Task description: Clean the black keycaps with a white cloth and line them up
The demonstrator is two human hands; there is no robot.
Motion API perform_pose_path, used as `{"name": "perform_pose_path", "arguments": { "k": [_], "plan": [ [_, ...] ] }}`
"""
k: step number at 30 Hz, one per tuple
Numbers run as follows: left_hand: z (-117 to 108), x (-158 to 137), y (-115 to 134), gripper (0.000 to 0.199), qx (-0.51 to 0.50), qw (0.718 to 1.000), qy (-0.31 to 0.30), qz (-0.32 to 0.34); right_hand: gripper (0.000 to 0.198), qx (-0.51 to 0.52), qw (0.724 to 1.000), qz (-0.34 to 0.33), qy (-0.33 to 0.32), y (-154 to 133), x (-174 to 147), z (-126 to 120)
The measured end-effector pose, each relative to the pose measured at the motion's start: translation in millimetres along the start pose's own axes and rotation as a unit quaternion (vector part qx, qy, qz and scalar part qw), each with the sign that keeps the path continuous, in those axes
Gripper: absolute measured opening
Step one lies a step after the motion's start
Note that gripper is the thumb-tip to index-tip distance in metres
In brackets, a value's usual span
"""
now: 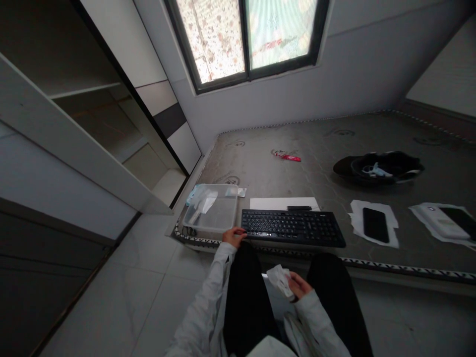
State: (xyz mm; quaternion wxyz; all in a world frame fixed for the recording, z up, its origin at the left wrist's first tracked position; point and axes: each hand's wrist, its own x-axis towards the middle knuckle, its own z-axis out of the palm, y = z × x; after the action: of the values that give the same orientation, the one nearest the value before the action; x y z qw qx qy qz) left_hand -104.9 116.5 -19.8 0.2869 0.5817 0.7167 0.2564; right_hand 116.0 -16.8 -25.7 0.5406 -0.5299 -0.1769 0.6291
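Observation:
A black keyboard (292,227) lies across the front edge of a grey mattress (256,163). At its near left corner is my left hand (234,237), fingers closed on the keyboard's edge. My right hand (298,286) is above my lap, between my knees, closed around a crumpled white tissue (279,281). Part of the tissue is hidden by my fingers. Behind the keyboard lies a white sheet (266,204) with a small dark object (299,208) on it, whose kind I cannot make out.
Left of the keyboard stands a clear plastic box (223,210) with white and blue items inside. To the right, a black phone (375,225) rests on white paper, with another device (455,221) beyond. Farther back are a black cap (347,168) and a red packet (288,156).

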Motion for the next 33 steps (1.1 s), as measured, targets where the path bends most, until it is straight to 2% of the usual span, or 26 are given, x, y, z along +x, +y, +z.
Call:
{"name": "perform_pose_path", "arguments": {
  "k": [5, 11, 26, 33],
  "plan": [
    [3, 26, -4, 0.023, 0.013, 0.995, -0.09, -0.052, 0.047, 0.015, 1.0, 0.001, 0.023, -2, 5, -4],
    [8, 39, -5, 0.024, 0.047, 0.987, -0.132, -0.075, 0.05, 0.031, 0.999, 0.003, 0.03, 0, 8, -7],
    [12, 45, 0, 0.023, 0.112, 0.98, -0.143, -0.076, 0.052, 0.023, 0.999, -0.002, 0.037, 4, 15, -13],
    [16, 48, 1, 0.023, 0.137, 0.978, -0.114, -0.106, 0.052, 0.016, 0.999, -0.002, 0.034, 4, 16, -16]
  ]
}}
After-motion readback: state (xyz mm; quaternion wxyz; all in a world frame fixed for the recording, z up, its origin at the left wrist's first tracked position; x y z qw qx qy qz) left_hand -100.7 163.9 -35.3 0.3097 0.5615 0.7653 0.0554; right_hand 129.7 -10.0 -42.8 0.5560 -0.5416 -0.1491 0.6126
